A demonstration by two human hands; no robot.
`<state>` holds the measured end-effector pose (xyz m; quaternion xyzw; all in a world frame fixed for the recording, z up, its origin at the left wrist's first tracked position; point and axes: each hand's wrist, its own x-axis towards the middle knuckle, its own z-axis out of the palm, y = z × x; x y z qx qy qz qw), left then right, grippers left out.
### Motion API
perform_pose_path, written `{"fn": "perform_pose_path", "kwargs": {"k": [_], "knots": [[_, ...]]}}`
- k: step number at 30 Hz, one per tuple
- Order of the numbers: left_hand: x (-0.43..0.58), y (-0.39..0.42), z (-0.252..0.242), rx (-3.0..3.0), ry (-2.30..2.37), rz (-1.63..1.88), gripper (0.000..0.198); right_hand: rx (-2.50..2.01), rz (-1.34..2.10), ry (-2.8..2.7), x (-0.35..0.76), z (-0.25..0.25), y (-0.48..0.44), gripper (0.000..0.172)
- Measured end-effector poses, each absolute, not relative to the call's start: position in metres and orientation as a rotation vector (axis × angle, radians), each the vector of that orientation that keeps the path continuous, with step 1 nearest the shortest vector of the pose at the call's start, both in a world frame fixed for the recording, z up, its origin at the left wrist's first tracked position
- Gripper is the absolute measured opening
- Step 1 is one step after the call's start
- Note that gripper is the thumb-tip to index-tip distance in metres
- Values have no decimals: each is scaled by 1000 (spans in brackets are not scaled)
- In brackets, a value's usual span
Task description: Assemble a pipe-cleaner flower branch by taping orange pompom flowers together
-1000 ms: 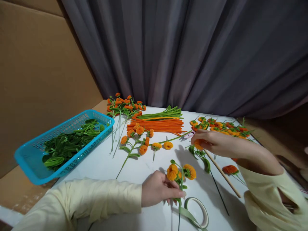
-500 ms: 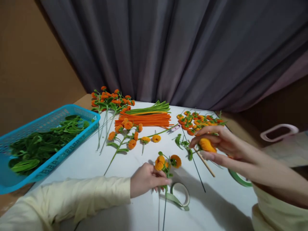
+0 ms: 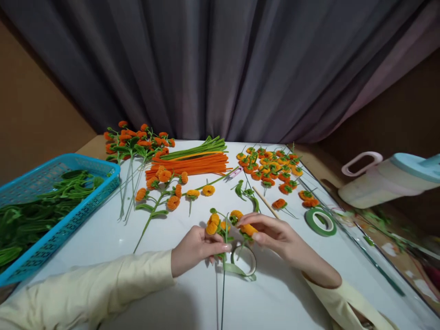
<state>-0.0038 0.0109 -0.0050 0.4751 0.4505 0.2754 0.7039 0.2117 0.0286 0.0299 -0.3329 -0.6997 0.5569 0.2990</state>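
Note:
My left hand (image 3: 195, 247) pinches a thin green stem (image 3: 222, 284) topped with small orange pompom flowers (image 3: 213, 222), holding it just above the white table (image 3: 137, 238). My right hand (image 3: 275, 233) is closed on one more orange flower (image 3: 248, 229) and presses it against that stem. A roll of green floral tape (image 3: 244, 261) lies on the table right under both hands, its loose end trailing toward the stem.
A blue basket (image 3: 65, 220) of green leaves stands at the left. Finished flower sprays (image 3: 137, 142), orange and green pipe cleaners (image 3: 192, 162), loose orange flowers (image 3: 271, 167), a wooden stick (image 3: 266, 202) and a second tape roll (image 3: 320, 222) lie farther back. A lidded jug (image 3: 388, 178) sits right.
My right hand has brought an orange flower from the far right pile down to the stem in my left hand. The view has swung right, so the jug and second tape roll show.

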Motion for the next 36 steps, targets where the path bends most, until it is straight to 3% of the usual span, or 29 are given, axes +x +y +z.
{"fn": "perform_pose_path", "kwargs": {"k": [9,20,28,33,36], "knots": [[-2,11,-1,1043,987,599,27,-780,1049,-2189,206,33,25,18],[-2,12,-1,1021,998,612,28,-790,1076,-2161,199,22,22,23],[-2,12,0,1028,971,607,26,-790,852,-2133,202,23,20,20],[-2,11,2,1032,983,604,26,-972,548,-1906,219,25,32,19],[-1,11,2,1019,987,612,25,-1122,652,-1650,222,15,44,20]]}}
